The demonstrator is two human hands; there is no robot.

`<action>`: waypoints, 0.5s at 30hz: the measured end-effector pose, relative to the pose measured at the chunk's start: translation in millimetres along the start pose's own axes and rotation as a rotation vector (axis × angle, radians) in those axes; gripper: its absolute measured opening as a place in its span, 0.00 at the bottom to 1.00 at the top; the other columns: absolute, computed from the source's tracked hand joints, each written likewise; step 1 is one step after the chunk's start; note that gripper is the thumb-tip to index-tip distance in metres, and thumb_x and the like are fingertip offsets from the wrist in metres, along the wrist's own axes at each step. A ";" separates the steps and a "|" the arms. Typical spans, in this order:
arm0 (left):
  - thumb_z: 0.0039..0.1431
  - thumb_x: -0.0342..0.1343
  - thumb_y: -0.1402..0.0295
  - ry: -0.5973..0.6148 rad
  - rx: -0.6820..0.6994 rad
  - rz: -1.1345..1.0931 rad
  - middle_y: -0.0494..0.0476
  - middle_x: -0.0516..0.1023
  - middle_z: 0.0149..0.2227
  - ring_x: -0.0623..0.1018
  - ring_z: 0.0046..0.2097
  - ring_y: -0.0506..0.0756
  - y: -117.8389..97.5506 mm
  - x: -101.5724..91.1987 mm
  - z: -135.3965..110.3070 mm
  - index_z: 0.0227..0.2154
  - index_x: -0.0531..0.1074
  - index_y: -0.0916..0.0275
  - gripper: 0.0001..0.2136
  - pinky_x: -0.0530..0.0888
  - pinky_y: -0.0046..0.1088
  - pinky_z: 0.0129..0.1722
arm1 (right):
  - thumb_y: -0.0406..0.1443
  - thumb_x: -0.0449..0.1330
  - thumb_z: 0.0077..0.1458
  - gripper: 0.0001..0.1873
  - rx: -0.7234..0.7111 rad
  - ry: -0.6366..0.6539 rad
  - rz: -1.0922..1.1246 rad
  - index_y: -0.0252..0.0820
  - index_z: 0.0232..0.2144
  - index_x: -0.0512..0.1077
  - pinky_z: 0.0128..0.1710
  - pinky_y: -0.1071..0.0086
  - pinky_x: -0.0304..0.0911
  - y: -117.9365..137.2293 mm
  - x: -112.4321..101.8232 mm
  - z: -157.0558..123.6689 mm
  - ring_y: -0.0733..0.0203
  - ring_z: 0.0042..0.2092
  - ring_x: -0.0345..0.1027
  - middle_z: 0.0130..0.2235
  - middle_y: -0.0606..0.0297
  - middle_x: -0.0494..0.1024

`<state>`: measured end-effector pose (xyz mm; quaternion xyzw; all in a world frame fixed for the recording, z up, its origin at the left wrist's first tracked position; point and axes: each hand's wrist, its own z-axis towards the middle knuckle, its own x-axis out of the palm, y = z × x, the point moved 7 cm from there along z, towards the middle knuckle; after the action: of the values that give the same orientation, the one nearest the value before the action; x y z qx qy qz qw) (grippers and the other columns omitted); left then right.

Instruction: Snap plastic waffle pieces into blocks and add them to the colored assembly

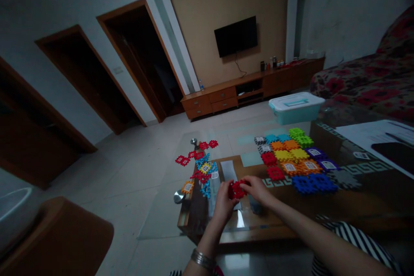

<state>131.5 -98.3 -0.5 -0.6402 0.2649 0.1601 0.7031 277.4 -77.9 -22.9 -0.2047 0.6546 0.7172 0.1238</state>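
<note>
Both hands meet on red interlocking building pieces above the front part of the glass-topped table. My left hand grips the pieces from the left, fingers closed on their edge. From the right, my right hand pinches their other side. How many pieces are joined there I cannot make out. Left of my hands lies a group of red, blue and yellow pieces, partly linked. On the right, several stacks sorted by colour stand in rows, among them yellow pieces, blue pieces and red pieces.
A teal storage box with a white lid stands behind the stacks. White paper with a dark flat object lies at the right. An orange piece lies near the table's left edge. A brown stool-like seat stands at the lower left.
</note>
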 end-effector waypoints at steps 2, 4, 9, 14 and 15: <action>0.34 0.61 0.86 -0.027 -0.014 -0.079 0.56 0.73 0.44 0.73 0.47 0.58 2.1 -0.5 1.9 0.45 0.72 0.62 0.30 0.70 0.37 0.50 | 0.30 0.59 0.48 0.03 0.017 -0.024 -0.012 0.38 0.25 0.73 0.33 0.70 0.59 -3.6 -1.4 3.4 0.58 0.32 0.69 0.28 0.63 0.77; 0.35 0.61 0.85 -0.042 -0.038 -0.197 0.57 0.75 0.45 0.74 0.47 0.58 4.8 -0.2 1.6 0.45 0.73 0.61 0.29 0.71 0.36 0.49 | 0.29 0.60 0.47 0.03 0.061 -0.056 0.034 0.38 0.27 0.74 0.33 0.71 0.59 -7.7 -1.7 7.2 0.60 0.32 0.69 0.28 0.63 0.77; 0.38 0.63 0.81 -0.018 -0.082 -0.496 0.59 0.76 0.48 0.76 0.47 0.58 7.6 1.8 -3.0 0.49 0.71 0.60 0.29 0.73 0.35 0.48 | 0.27 0.60 0.47 0.13 0.110 -0.042 0.175 0.39 0.38 0.74 0.27 0.73 0.59 -3.6 -0.2 11.8 0.65 0.26 0.65 0.26 0.69 0.73; 0.37 0.65 0.77 -0.128 -0.093 -0.608 0.59 0.74 0.51 0.75 0.50 0.59 8.3 -8.1 -3.3 0.49 0.70 0.59 0.31 0.73 0.35 0.50 | 0.30 0.56 0.54 0.13 0.149 -0.074 0.285 0.40 0.42 0.73 0.25 0.73 0.62 7.3 -8.0 9.2 0.66 0.25 0.66 0.29 0.67 0.76; 0.38 0.65 0.76 -0.142 -0.089 -0.608 0.59 0.74 0.51 0.75 0.51 0.59 7.0 -9.6 -3.3 0.50 0.70 0.59 0.30 0.73 0.35 0.50 | 0.31 0.55 0.55 0.11 0.197 -0.065 0.335 0.40 0.41 0.72 0.23 0.74 0.61 5.8 -6.2 7.9 0.66 0.23 0.66 0.27 0.68 0.75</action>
<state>119.3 -99.6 -0.8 -0.7075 0.0045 -0.0017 0.7067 279.3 -70.2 -14.4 -0.0565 0.7423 0.6663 0.0431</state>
